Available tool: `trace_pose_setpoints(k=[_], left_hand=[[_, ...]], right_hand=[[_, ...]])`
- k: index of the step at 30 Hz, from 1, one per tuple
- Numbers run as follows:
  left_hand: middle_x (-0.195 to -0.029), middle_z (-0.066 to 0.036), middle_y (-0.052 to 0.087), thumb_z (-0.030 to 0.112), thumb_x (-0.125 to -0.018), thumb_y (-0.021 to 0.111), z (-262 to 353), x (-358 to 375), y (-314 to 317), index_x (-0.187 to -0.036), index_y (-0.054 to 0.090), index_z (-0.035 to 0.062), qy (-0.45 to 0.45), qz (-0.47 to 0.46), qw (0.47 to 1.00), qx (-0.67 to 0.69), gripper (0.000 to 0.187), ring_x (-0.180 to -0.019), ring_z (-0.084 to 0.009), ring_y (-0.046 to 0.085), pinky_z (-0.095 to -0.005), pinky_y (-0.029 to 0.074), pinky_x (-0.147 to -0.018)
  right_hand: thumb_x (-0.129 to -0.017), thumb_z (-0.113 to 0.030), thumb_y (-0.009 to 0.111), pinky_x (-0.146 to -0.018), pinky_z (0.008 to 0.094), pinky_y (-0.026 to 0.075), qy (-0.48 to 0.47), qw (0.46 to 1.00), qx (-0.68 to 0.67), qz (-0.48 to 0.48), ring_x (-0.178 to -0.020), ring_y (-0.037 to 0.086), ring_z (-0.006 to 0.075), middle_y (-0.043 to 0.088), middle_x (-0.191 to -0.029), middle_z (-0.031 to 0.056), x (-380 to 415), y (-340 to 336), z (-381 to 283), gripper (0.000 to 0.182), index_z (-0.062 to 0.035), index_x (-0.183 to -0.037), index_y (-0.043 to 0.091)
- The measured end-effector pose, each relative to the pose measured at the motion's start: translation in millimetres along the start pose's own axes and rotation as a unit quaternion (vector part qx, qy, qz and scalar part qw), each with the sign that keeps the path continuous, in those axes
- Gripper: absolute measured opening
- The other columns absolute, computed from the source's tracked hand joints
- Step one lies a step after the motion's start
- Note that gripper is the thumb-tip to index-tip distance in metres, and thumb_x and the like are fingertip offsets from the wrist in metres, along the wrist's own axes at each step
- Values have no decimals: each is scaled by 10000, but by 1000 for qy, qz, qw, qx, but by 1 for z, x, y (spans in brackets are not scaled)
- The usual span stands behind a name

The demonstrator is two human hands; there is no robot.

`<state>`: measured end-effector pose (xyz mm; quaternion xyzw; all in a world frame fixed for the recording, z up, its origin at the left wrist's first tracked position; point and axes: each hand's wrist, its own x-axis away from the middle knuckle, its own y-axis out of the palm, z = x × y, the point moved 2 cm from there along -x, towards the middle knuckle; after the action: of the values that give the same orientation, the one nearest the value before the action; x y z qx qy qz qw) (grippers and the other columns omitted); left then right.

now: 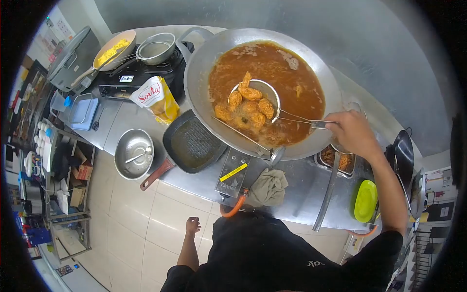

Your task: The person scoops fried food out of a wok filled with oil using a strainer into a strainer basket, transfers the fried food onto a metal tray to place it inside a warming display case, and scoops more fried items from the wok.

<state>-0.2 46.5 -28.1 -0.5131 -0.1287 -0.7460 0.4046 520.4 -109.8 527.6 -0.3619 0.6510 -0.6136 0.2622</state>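
A large metal wok (194, 97) holds brown, foaming oil (292, 68). My right hand (351, 130) is closed around the handle of a round wire skimmer (279, 97) that reaches into the wok. Golden-brown fried chicken pieces (250, 93) lie in and around the skimmer, some of them partly in the oil. A second long utensil (241, 132) leans across the wok's near rim, its round end at the edge. Well away from the counter, my left hand (193, 225) hangs low over the floor with fingers loosely curled and nothing visible in it.
Left of the wok stand a grill pan (194, 143), a steel bowl (134, 155), a yellow Sovia bag (156, 100) and a stove (116, 90) with a pan and sieve. Nearer me lie a cloth (267, 187), a steel tray of fried bits (346, 163), long tongs (327, 197) and a green dish (366, 200).
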Motion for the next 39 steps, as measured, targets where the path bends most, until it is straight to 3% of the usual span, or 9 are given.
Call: trace_pose_setpoints(k=[5,6,8,14,18,23,29,33,39], left_hand=[[-955,-134,594,330,-863,602,-13,3,12,-1131,502,128,-8,-12,1000,6,350,-764,-276,622,-441,501,-702],[-917,-121,596,312,-862,592,-13,8,14,-1134,507,113,-10,-5,1000,10,347,-731,-254,620,-413,504,-669],[-841,-94,599,275,-860,571,-11,17,18,-1140,517,82,-11,8,1000,17,344,-666,-209,618,-356,511,-601],[-830,-91,594,270,-861,567,-9,33,27,-1131,518,83,-17,28,999,2,332,-657,-209,614,-358,511,-606],[-967,-137,592,343,-872,590,-17,23,29,-1146,487,124,-15,5,1000,-11,366,-779,-271,622,-443,503,-717],[-843,-96,601,270,-858,584,-8,33,34,-1129,516,79,-10,28,1000,6,338,-648,-200,613,-349,506,-573],[-974,-151,595,351,-861,599,-15,33,36,-1160,477,108,-11,9,1000,-5,405,-800,-275,625,-433,507,-708],[-973,-149,591,355,-863,598,-19,30,36,-1164,468,112,-16,10,1000,-9,408,-799,-275,624,-433,507,-705],[-978,-139,588,362,-868,595,-18,29,34,-1165,461,122,-5,-3,1000,-5,405,-796,-272,622,-440,502,-710]], right_hand=[[-839,-172,604,-760,444,468,6,998,-55,-16,-835,610,369,647,-834,193,7,-3,23,166,-79,-940,696],[-840,-176,604,-763,442,469,10,998,-62,-23,-836,610,369,647,-837,197,9,-5,27,169,-81,-943,697],[-836,-176,606,-737,444,472,-8,999,-34,6,-804,617,365,643,-804,195,12,-3,36,154,-82,-919,694],[-825,-166,603,-650,446,477,-18,988,139,71,-699,623,357,627,-694,160,22,-3,38,98,-98,-847,671],[-830,-166,598,-656,452,480,15,981,179,74,-718,622,359,631,-704,154,20,2,50,98,-94,-834,664],[-847,-192,593,-710,445,487,16,995,65,71,-782,620,367,651,-801,171,15,1,82,162,-82,-919,687],[-862,-200,582,-747,445,485,39,994,59,82,-821,619,371,659,-850,180,17,-2,99,198,-93,-982,697],[-860,-190,585,-751,441,481,80,990,72,89,-827,620,371,660,-852,186,21,-2,97,198,-68,-971,694],[-832,-137,562,-653,414,462,9,995,-59,74,-713,607,370,639,-798,200,16,9,132,184,7,-896,659]])
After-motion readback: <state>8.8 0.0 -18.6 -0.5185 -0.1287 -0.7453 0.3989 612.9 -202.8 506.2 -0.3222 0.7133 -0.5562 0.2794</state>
